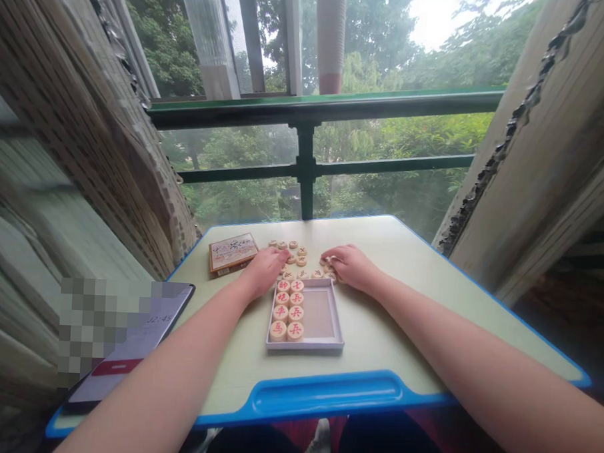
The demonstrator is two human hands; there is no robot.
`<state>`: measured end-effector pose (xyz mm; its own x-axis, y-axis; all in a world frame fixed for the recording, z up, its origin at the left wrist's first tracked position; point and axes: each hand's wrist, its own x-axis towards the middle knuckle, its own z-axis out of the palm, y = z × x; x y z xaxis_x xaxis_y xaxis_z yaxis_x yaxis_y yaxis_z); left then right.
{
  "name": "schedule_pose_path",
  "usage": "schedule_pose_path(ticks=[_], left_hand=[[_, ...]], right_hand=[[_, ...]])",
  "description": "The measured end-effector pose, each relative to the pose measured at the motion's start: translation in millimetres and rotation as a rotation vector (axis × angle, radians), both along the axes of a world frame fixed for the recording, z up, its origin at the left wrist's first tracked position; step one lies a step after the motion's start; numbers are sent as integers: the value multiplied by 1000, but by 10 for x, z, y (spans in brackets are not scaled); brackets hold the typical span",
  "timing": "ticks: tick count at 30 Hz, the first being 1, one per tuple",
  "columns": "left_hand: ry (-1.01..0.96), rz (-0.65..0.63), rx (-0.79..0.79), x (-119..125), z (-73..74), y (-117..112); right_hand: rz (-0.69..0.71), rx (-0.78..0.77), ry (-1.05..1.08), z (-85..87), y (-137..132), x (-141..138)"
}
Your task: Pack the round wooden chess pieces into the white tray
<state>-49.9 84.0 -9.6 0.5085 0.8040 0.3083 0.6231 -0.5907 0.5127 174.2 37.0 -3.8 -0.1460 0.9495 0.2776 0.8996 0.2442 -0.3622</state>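
Note:
My left hand (266, 273) reaches over the left side of a loose group of round Chinese chess pieces (301, 260), its fingers stretched forward and their tips beside a piece. Opposite it, my right hand (354, 266) arches down at the group's right edge, fingers curved and touching pieces; part of what lies beneath is hidden. Between my forearms sits a shallow white box tray (340, 335). Two columns of pieces with red characters (295, 314) stand in its left half. The tray's right half shows its bare bottom.
A printed box (232, 253) lies left of my left hand. A tablet or phone (126, 359) showing a clock rests at the table's left edge. The pale table (402, 338) has a blue rim with a groove in front. Curtains and a green railing (307, 166) stand around it.

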Motion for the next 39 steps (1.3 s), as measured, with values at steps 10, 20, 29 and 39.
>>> schedule_pose_path(ticks=[10,20,29,39], left_hand=[[35,-76,49,-32,-79,63],[-30,-46,72,-53,-58,23],[-41,-55,51,-55,-34,4],[-35,-21,151,-55,-30,-7]], right_hand=[[118,1,3,9,-3,65],[88,25,-79,18,-12,26],[32,-19,2,48,-49,-13],[-1,7,16,26,-11,-5]])
